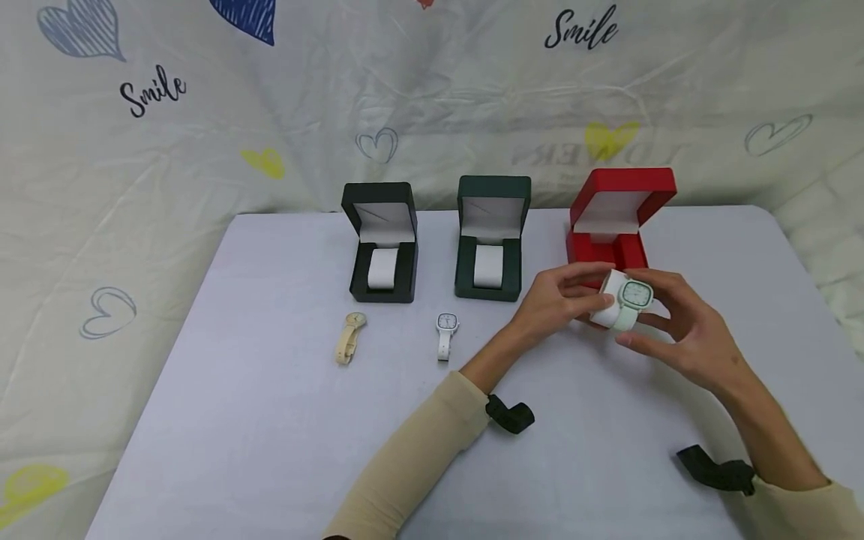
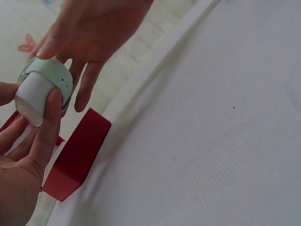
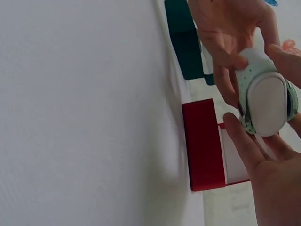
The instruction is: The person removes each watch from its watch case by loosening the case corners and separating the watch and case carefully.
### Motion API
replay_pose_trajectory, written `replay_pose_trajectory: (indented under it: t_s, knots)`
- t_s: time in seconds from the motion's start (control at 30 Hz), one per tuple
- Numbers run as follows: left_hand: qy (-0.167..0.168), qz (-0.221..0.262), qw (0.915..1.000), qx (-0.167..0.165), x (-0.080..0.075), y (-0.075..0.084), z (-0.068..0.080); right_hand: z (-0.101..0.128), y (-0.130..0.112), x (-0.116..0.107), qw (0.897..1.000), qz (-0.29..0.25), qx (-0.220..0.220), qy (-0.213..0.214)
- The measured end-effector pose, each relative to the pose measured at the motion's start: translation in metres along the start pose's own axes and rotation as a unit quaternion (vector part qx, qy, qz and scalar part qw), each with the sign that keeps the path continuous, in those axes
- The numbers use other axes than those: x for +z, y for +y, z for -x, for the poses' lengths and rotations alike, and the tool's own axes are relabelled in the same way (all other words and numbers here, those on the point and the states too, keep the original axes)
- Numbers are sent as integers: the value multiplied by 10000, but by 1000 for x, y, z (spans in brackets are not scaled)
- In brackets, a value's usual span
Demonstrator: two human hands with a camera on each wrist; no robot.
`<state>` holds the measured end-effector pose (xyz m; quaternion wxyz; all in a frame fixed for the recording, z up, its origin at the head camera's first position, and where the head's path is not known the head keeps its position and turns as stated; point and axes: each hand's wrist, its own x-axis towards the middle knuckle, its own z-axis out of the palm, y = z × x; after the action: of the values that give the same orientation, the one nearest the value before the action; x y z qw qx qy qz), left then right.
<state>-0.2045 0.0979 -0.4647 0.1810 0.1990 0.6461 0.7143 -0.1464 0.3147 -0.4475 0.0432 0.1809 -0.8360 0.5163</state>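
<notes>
Watch, pale green, wrapped around 1 white cushion, held above the table just in front of the open red box. Left hand pinches the cushion's left end; right hand curls round the strap. Cushion's long axis runs hand to hand, box directly behind. 2 other boxes stand well apart.

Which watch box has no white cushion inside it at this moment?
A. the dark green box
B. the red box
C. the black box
B: the red box stands open without a cushion, while both hands hold the white cushion carrying the mint green watch.
</notes>
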Motion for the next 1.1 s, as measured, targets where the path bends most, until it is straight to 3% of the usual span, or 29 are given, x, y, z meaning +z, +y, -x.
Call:
replay_pose_trajectory:
  t_s: [0.3, 0.8, 1.1]
  knots:
    - [69, 23, 9999, -98, 3, -2, 0, 3, 0, 11, 9991, 37, -12, 413]
    - [43, 268, 9995, -163, 3, -2, -3, 1, -3, 10, 9989, 243, -165, 361]
    - [-49, 283, 9996, -26, 0, -3, -2, -1, 0, 8, 9989, -70, -169, 422]
